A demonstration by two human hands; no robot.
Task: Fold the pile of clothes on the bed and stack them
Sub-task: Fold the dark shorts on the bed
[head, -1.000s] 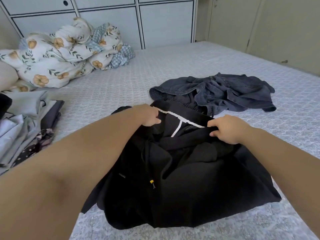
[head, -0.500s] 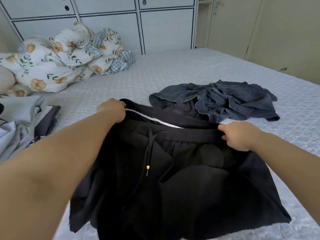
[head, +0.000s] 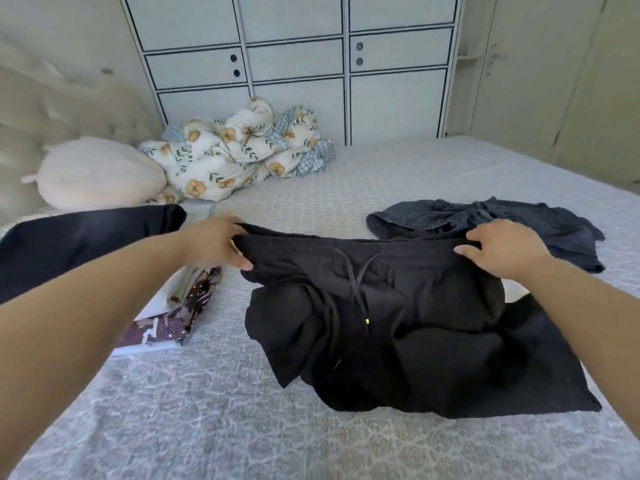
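Black drawstring pants hang from their stretched waistband, lower part crumpled on the bed. My left hand grips the waistband's left end, and my right hand grips its right end. A cord with a yellow tip dangles from the waistband's middle. Behind the pants lies a crumpled dark denim garment. At the left sits a stack of clothes, with a dark patterned piece showing and a black garment on top, partly hidden by my left arm.
A floral duvet is bunched at the bed's far side beside a cream pillow and a padded headboard. White cabinets line the back wall. A door stands at the right.
Both hands moved apart along the waistband and lifted it, stretching it straight. The pants hang more spread out. The view tilted up, showing more of the room.
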